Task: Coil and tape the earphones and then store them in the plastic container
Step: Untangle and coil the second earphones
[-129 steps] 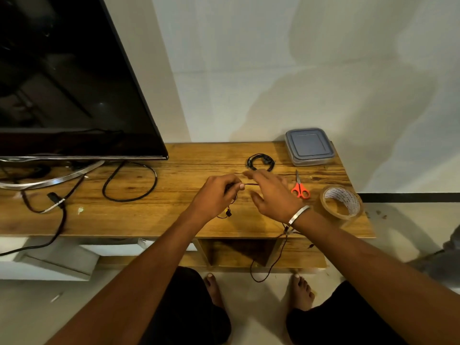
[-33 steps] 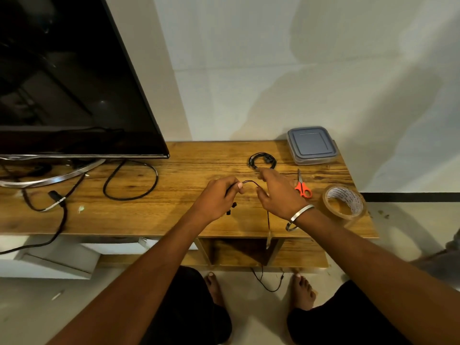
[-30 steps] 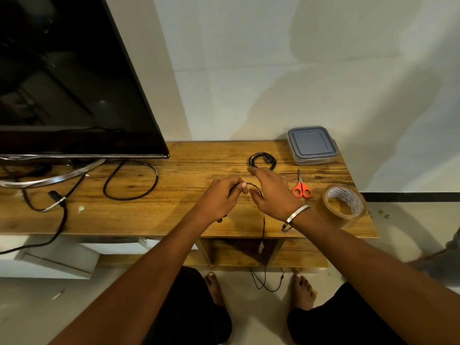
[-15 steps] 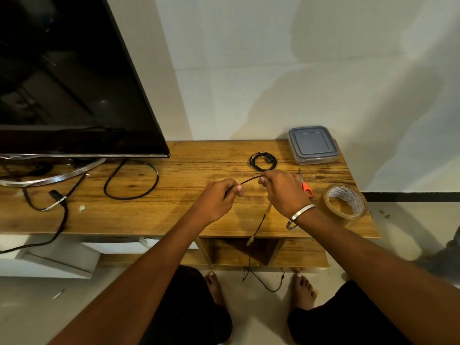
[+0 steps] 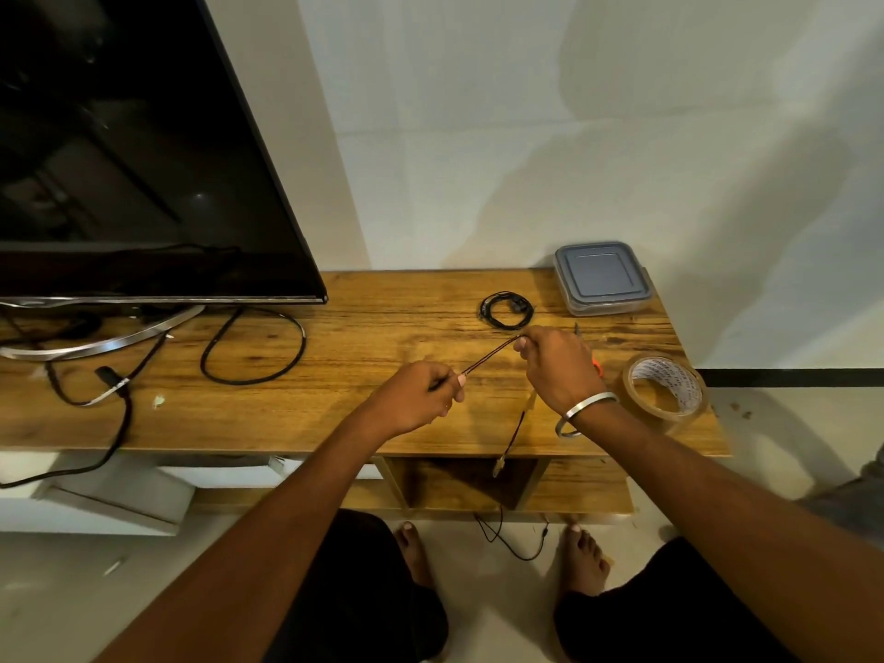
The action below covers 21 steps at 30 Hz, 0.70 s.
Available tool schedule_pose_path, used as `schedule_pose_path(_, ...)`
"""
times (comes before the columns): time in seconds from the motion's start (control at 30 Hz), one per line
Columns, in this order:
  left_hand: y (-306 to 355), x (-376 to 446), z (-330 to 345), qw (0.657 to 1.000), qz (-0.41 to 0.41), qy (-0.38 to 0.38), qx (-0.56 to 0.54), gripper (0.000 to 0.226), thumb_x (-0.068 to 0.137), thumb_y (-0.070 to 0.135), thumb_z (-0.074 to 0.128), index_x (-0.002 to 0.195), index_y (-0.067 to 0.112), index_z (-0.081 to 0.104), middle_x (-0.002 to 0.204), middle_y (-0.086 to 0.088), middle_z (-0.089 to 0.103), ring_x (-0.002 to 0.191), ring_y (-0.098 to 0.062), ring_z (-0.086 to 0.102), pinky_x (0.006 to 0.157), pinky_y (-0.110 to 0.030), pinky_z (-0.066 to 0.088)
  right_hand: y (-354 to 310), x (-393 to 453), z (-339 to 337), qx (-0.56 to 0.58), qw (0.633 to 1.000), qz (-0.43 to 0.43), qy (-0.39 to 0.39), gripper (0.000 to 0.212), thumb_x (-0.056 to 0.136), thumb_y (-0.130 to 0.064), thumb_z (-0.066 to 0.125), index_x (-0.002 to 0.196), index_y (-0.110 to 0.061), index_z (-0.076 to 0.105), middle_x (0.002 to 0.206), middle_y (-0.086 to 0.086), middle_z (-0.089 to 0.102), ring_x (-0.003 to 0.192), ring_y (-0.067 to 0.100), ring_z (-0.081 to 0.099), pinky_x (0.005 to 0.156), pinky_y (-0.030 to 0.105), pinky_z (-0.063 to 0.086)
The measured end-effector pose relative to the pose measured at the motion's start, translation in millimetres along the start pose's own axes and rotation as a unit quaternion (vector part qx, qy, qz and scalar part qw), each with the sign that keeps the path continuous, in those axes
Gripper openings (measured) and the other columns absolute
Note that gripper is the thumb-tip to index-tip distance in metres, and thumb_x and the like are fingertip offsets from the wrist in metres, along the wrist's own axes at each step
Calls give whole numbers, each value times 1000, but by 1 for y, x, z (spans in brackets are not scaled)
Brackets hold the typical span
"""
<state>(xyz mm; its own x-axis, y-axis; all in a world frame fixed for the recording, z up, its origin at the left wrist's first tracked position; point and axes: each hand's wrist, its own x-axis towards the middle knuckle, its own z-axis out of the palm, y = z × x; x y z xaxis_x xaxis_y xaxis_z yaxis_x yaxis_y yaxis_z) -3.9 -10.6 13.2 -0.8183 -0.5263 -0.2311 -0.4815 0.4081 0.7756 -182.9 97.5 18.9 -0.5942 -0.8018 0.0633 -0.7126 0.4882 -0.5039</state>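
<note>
Earphones [image 5: 492, 356] cable is pinched taut between left hand [image 5: 414, 399] and right hand [image 5: 557, 366]; loop evenly, keeping tension light.

A large dark television [image 5: 119, 145] was seen at the left of the wooden surface [image 5: 359, 337], its curved metal stand [image 5: 110, 339] resting on the wood. A black cable [image 5: 253, 346] lay looped just beside the stand — a second black cord [image 5: 115, 404] ran off the front edge toward the floor. A small pale scrap [image 5: 158, 401] was noted near that cord. Below the surface an open cubby [image 5: 459, 480] was visible, and a white wall [image 5: 526, 136] stood behind.
</note>
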Motion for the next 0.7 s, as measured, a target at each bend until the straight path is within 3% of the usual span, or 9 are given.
schedule_pose_path(0.17, 5, -1, 0, 995, -30, -51, -80, 34, 101, 35, 47, 74, 18, 60, 68, 2, 57, 56, -10, 54, 53, -25, 44, 3, 0, 0, 7, 1000, 11, -4, 23, 94, -16, 44, 83, -20, 64, 85, 1, 71, 83, 26, 66, 78, 42, 51)
schedule_pose_path(0.33, 20, -7, -2, 958, -16, -105, -267, 33, 103, 26, 42, 76, 13, 55, 72, -3, 62, 66, -18, 63, 60, -28, 49, 9, 1, 4, 35, 999, 20, -28, 26, 94, -8, 42, 88, -13, 67, 91, 5, 72, 87, 25, 65, 82, 37, 50)
schedule_pose_path(0.6, 30, -5, -4, 873, 44, -44, -483, 25, 93, 27, 48, 85, 8, 61, 94, -12, 72, 87, -23, 71, 75, -31, 59, 3, -13, 14, 75, 986, -47, -139, 25, 97, -11, 41, 85, -13, 63, 83, 4, 69, 79, 20, 62, 65, 22, 36)
schedule_pose_path(0.7, 32, -3, -3, 849, 50, -18, -526, 25, 92, 25, 50, 87, 7, 66, 101, -16, 72, 94, -26, 71, 80, -33, 59, -2, -19, 17, 96, 977, -70, -175, 25, 97, -10, 40, 90, -9, 64, 78, 3, 66, 75, 19, 62, 68, 25, 42)
